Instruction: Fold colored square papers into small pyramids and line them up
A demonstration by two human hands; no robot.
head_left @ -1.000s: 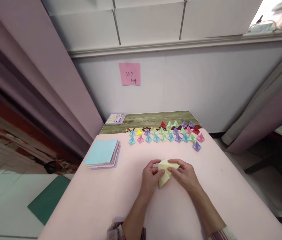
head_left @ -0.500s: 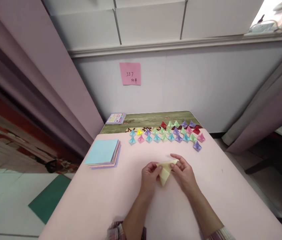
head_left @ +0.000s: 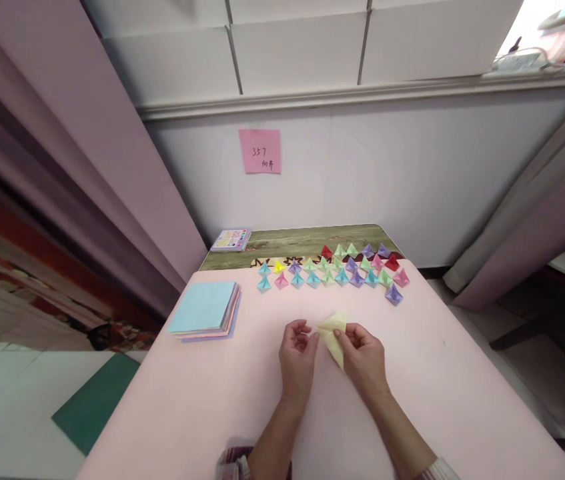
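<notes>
A pale yellow sheet of folded origami paper (head_left: pixel 331 339) is above the pink tabletop, its narrow lower end pointing down. My right hand (head_left: pixel 366 357) pinches its right side, the thumb lying on the front face and the fingers behind. My left hand (head_left: pixel 297 360) is just left of the paper, fingers loosely curled and apart from the thumb. The left thumb tip is close to the paper's left corner; whether it touches cannot be made out. Beyond the hands stand rows of small folded paper pieces (head_left: pixel 342 277) in blue, green, purple, pink, yellow and red.
A stack of square coloured paper (head_left: pixel 202 307), light blue on top, lies on the pink tabletop (head_left: pixel 202 400) at left. A small printed packet (head_left: pixel 231 239) rests at the far left corner. The wall behind carries a pink note (head_left: pixel 260 152). Curtains hang on both sides.
The yellow paper has been turned and now sits in my right hand. My left hand has come off it and its fingers have loosened. My right fingers have drawn in behind the paper.
</notes>
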